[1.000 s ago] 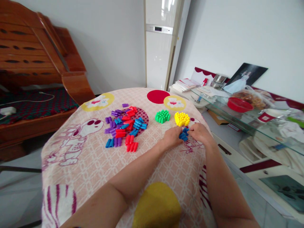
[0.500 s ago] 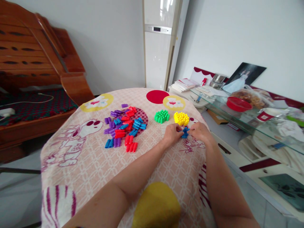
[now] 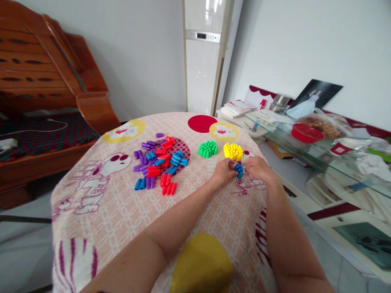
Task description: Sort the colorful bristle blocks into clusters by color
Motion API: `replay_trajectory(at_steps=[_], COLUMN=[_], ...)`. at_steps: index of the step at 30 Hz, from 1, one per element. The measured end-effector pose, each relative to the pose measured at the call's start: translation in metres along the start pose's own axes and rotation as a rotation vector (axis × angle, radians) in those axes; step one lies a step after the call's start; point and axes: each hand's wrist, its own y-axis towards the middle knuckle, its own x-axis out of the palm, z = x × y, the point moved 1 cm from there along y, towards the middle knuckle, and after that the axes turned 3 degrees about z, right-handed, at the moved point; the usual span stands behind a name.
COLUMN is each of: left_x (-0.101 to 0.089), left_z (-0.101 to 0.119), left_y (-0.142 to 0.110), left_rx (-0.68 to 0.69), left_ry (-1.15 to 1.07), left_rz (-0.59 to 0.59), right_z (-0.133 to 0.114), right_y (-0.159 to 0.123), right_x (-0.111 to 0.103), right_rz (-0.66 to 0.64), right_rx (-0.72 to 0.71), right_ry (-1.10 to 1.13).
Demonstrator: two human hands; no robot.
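A small cluster of blue plastic pegs (image 3: pixel 239 170) stands upright on the tablecloth at the right of the table. From its left side, the bent fingers of my left hand (image 3: pixel 224 171) press against the pegs. My right hand (image 3: pixel 258 167) closes in on the opposite side, fingertips at the cluster's upper right edge. Just beyond the hands is a tight bunch of upright yellow pegs (image 3: pixel 233 151). Left of that stands a bunch of green pegs (image 3: pixel 208 149). A loose spread of lying red pegs (image 3: pixel 165 161), purple pegs (image 3: pixel 141 159) and blue ones covers the left middle.
The patterned tablecloth (image 3: pixel 183 219) covers a round-edged table. Along the right runs a glass shelf (image 3: pixel 284 138) with a red bowl (image 3: pixel 307 133), papers and a leaning photo. A wooden bench (image 3: pixel 91 89) is at the left, and a tall white cabinet unit (image 3: pixel 201 69) stands behind.
My fingers have shifted slightly outward and up around the blue cluster, so more of its pegs show. The other peg groups have stayed put.
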Motion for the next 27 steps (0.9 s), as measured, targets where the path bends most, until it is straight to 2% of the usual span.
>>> replay_trajectory(at_steps=[5,8,11,13,16,19,22,27], left_x=[-0.002,-0.022,-0.069,-0.111,-0.174,-0.212,-0.221,-0.22], left_z=[0.002,0.007,0.01,0.007,-0.006,-0.024,-0.038,-0.035], left_y=[0.0,0.004,0.008,0.008,0.003,-0.006,-0.01,-0.01], left_rx=[-0.014,0.038,0.11,0.133,0.082,-0.042,-0.101,-0.062], left_ry=[0.02,0.132,0.402,0.581,0.769,0.855,0.827,0.771], left_rz=[-0.032,0.023,0.103,0.132,0.23,0.105,0.04,0.111], right_z=[0.0,0.004,0.007,0.007,0.005,0.001,-0.002,-0.005], right_y=[0.003,0.006,0.007,0.008,0.008,0.008,0.006,0.004], right_x=[0.009,0.012,0.013,0.012,0.01,0.009,0.007,0.005], right_rz=[-0.074,-0.058,-0.055,-0.054,-0.022,0.014,0.012,0.003], right_rx=[0.057,0.107,0.115,0.1,0.056,0.014,0.009,0.047], right_ry=[0.17,0.206,0.175,0.121,0.009,-0.069,-0.081,-0.059])
